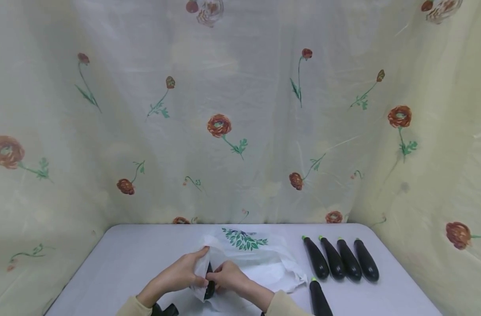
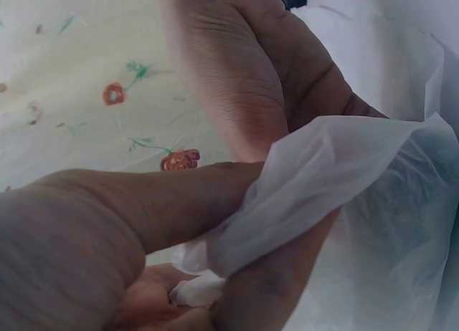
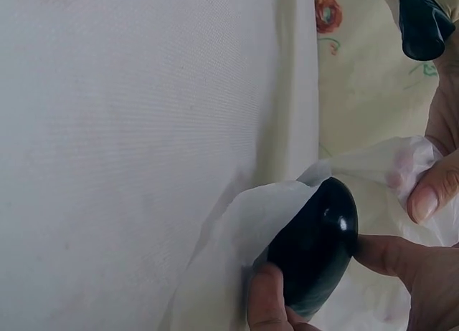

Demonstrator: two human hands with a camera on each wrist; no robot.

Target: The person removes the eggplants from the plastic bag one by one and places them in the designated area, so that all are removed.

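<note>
My left hand (image 1: pixel 185 272) pinches the mouth edge of a white plastic bag (image 1: pixel 264 267) with a green leaf print, its thumb over the thin film (image 2: pixel 308 173). My right hand (image 1: pixel 234 278) grips a dark, glossy eggplant (image 3: pixel 315 245) between thumb and fingers at the bag's opening. The eggplant's rounded end shows in the right wrist view; the bag film and fingers hide its other part. The bag lies spread on the table to the right of the left hand.
Several eggplants (image 1: pixel 347 259) lie in a slanted row at the table's right, with another eggplant (image 1: pixel 320 298) nearer the front edge. White tabletop (image 1: pixel 133 250) extends left of the bag. A floral curtain (image 1: pixel 240 96) hangs behind the table.
</note>
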